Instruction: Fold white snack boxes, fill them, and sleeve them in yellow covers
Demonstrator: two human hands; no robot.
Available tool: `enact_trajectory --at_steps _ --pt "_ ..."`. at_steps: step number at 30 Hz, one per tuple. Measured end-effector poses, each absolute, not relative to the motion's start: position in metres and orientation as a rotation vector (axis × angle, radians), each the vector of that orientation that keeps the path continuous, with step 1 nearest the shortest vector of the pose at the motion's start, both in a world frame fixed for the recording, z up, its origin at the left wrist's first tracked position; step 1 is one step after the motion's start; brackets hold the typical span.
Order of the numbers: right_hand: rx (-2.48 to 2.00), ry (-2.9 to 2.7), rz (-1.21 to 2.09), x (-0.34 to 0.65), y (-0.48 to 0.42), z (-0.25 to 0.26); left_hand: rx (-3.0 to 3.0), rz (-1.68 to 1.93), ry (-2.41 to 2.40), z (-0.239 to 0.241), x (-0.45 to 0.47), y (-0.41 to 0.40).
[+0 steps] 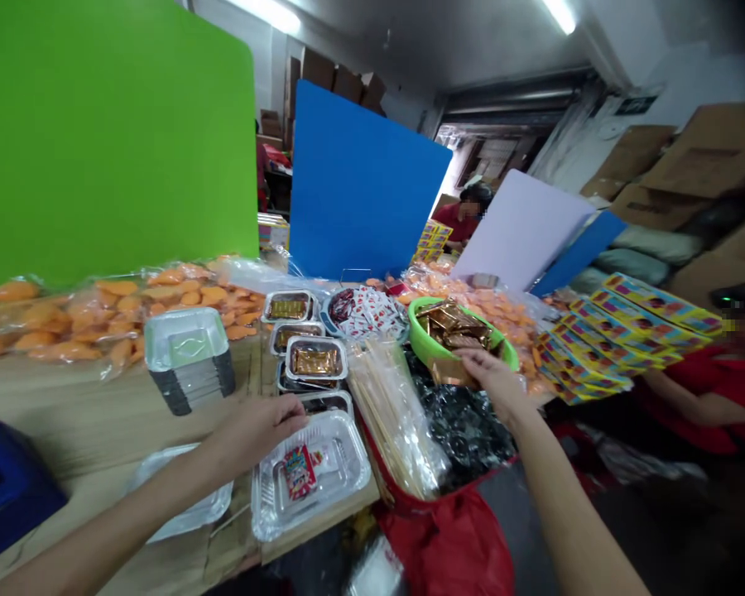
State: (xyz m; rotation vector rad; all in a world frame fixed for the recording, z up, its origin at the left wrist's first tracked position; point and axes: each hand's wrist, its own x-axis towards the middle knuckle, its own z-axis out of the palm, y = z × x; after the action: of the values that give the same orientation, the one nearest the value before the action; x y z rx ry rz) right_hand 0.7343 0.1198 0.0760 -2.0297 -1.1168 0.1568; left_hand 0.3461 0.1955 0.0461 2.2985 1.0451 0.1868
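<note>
Rectangular silver foil tray (341,472) on the pale wooden bench (68,414), small red-and-white packet (300,472) inside, gold foil sachets (459,325) heaped in a round green plastic bowl (422,341), one gold foil sachet (452,372) held at the bowl's near rim

I count from my station: one green partition board (105,132), one blue partition board (363,182), one pale lilac board (521,232), stacked cardboard cartons (676,174), bagged orange snacks (99,319), multicoloured boxes (627,331), and two red-clad co-workers (465,219) (708,397).
</note>
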Motion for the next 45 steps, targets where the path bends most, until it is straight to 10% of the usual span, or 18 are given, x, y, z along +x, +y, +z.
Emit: enact_trajectory --at_steps 27,31,38,45 --pt "-2.587 -1.18 0.105 0.757 0.072 0.015 2.337 0.174 1.03 0.033 0.359 0.162" --pt "-2.242 -1.187 0.156 0.707 0.067 0.054 2.326 0.198 1.04 0.032 0.36 0.165" --pt "-1.687 -1.353 1.206 0.573 0.052 0.101 2.339 0.197 1.026 0.036 0.367 0.162" --pt "-1.641 -1.147 0.88 0.534 0.056 0.044 2.365 0.215 1.047 0.031 0.354 0.151"
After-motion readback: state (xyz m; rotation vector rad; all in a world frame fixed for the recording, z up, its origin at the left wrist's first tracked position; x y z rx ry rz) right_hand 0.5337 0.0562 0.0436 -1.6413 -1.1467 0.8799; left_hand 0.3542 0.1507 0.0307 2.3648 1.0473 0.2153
